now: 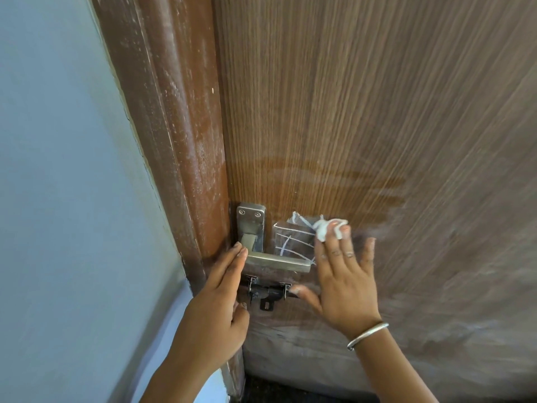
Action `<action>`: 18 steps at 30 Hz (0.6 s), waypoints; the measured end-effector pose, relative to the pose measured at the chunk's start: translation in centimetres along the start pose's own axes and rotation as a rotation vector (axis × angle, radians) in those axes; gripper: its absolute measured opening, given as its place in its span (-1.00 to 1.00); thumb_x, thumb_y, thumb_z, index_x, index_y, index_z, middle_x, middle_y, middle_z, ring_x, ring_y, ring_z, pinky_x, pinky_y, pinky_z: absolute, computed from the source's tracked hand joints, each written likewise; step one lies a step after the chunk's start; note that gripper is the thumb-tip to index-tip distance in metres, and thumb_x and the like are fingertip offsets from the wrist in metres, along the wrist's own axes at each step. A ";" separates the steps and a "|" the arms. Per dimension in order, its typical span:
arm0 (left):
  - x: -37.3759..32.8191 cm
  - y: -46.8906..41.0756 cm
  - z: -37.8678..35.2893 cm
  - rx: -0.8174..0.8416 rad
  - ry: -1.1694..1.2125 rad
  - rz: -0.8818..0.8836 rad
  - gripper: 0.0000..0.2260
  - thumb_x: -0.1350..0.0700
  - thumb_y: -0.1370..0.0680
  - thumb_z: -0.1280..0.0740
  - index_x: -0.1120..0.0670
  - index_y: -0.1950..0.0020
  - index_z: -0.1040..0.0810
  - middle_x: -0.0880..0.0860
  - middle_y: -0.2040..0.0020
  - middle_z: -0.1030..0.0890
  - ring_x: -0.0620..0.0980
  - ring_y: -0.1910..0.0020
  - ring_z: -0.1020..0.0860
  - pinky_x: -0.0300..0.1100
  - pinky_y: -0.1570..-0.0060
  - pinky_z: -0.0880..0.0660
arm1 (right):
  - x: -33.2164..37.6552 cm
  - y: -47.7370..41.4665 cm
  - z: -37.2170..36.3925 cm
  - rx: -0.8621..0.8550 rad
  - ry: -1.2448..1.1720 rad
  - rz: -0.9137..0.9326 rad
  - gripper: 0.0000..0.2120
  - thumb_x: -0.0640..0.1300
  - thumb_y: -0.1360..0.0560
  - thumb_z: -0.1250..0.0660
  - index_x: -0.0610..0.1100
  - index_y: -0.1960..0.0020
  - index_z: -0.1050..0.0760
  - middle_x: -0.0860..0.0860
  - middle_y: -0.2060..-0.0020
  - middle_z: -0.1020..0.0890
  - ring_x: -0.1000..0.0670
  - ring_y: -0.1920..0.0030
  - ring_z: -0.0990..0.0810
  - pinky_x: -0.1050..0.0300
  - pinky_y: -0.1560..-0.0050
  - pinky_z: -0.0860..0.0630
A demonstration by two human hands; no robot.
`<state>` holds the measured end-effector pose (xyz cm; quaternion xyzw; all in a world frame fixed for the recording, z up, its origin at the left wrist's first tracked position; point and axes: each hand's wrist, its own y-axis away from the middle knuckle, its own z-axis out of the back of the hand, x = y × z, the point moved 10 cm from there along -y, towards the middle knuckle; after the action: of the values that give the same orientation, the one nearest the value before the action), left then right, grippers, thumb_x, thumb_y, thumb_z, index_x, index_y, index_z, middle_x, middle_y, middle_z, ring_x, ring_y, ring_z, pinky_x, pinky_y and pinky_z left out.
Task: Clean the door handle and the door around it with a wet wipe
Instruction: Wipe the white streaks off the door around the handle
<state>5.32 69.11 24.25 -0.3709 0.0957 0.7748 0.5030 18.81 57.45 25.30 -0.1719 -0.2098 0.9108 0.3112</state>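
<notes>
A brown wood-grain door fills the view. Its silver lever handle sticks out to the right from a metal plate. My right hand lies flat against the door just right of the handle, fingers spread, pressing a crumpled white wet wipe under the fingertips. White scribbled lines mark the door between the plate and the wipe. A damp, darker patch spreads above the wipe. My left hand rests flat on the door edge, fingertips touching the handle's base.
A dark slide bolt is fixed just below the handle, between my hands. A worn reddish-brown door frame runs along the left, with a pale blue wall beyond it. Dark floor shows at the bottom.
</notes>
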 end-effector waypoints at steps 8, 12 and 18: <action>-0.1 -0.1 0.1 -0.004 -0.015 0.004 -0.20 0.27 -0.44 -0.33 -0.29 -0.40 0.07 -0.41 -0.43 0.01 -0.18 0.32 -0.52 -0.25 0.33 -0.55 | -1.4 -0.3 0.1 -0.072 0.005 -0.117 -0.17 0.38 -0.50 0.15 -0.29 -0.43 -0.13 -0.22 -0.44 -0.17 -0.21 -0.48 0.05 -0.28 -0.42 0.26; -0.2 -0.1 0.0 -0.005 -0.019 0.002 -0.20 0.27 -0.44 -0.34 -0.28 -0.42 0.05 -0.41 -0.43 0.01 -0.19 0.33 -0.51 -0.25 0.34 -0.55 | -0.2 -1.5 0.0 -0.080 0.028 -0.103 -0.07 0.45 -0.43 0.09 -0.31 -0.43 -0.07 -0.25 -0.41 -0.13 -0.28 -0.45 0.00 -0.29 -0.41 0.26; -0.1 -0.1 0.0 -0.002 -0.025 -0.001 -0.19 0.26 -0.44 -0.35 -0.31 -0.40 0.07 -0.41 -0.43 0.01 -0.21 0.31 -0.52 -0.26 0.35 -0.55 | 2.1 -0.9 -2.2 -0.067 0.093 0.127 -0.23 0.38 -0.43 -0.05 -0.16 -0.41 -0.22 -0.06 -0.43 -0.23 -0.09 -0.47 -0.08 -0.34 -0.38 0.17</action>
<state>5.44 69.12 24.36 -0.3618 0.0884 0.7793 0.5039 18.60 60.05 23.50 -0.2373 -0.2143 0.9122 0.2562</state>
